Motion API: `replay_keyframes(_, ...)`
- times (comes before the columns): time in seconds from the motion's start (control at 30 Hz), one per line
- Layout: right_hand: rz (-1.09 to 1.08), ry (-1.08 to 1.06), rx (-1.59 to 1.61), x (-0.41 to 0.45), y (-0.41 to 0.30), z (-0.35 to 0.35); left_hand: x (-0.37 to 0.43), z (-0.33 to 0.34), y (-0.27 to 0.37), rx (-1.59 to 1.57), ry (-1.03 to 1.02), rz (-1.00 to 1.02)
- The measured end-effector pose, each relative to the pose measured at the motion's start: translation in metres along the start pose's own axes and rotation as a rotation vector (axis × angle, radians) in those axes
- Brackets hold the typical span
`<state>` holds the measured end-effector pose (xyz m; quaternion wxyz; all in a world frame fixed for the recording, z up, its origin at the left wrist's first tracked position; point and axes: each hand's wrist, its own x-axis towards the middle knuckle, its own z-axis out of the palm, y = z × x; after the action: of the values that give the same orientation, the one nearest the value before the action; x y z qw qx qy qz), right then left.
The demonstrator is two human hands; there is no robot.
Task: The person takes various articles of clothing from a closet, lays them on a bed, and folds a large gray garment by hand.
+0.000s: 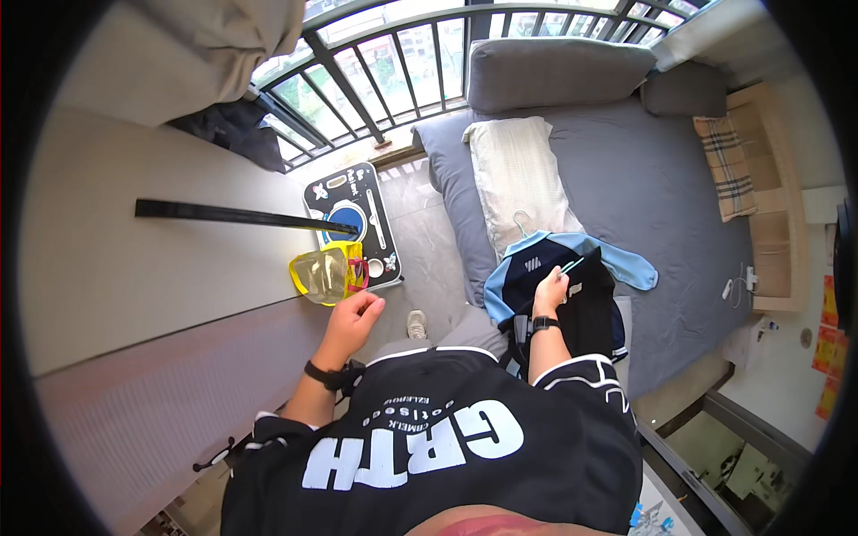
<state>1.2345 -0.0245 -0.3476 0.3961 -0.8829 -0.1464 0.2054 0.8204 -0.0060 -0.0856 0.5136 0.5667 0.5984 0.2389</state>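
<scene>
My right hand [551, 291] is closed on a light-blue clothes hanger [571, 266], from which a black garment [590, 295] hangs. Just beyond it, a navy and light-blue jacket [523, 268] lies on the bed's near edge, and the hook of its own hanger [520, 221] sticks out at the collar. My left hand [356, 321], fingers curled, holds nothing that I can see. It is close to a yellow-edged see-through bag [324, 276] with pink handles, beside a black patterned folding table or case [385, 214]; which of these it is I cannot tell.
The bed [643, 181] with grey sheets fills the right side and bears a white pillow [513, 174], a grey cushion [556, 75] and a plaid cloth [727, 167]. A black bar [241, 218] runs along the white cabinet surface [134, 268] at left. Window railings [402, 70] stand ahead.
</scene>
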Motion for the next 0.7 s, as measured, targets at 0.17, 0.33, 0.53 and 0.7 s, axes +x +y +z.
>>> replay_keyframes(0.17,-0.286,-0.295,0.114,-0.115,-0.086,-0.081,-0.026,-0.029,-0.006,-0.072,-0.106,0.136)
replay_keyframes(0.33,-0.439,-0.766,-0.139,-0.253,-0.137,-0.159,-0.042,-0.038,-0.003,0.12,-0.087,0.501)
replay_keyframes(0.53,-0.516,-1.229,-0.111,-0.347,-0.16,-0.246,-0.106,-0.013,0.013,0.391,0.309,1.122)
replay_keyframes(0.7,-0.546,-1.299,-0.12,-0.382,-0.155,-0.299,-0.175,-0.014,-0.009,0.438,0.424,1.098)
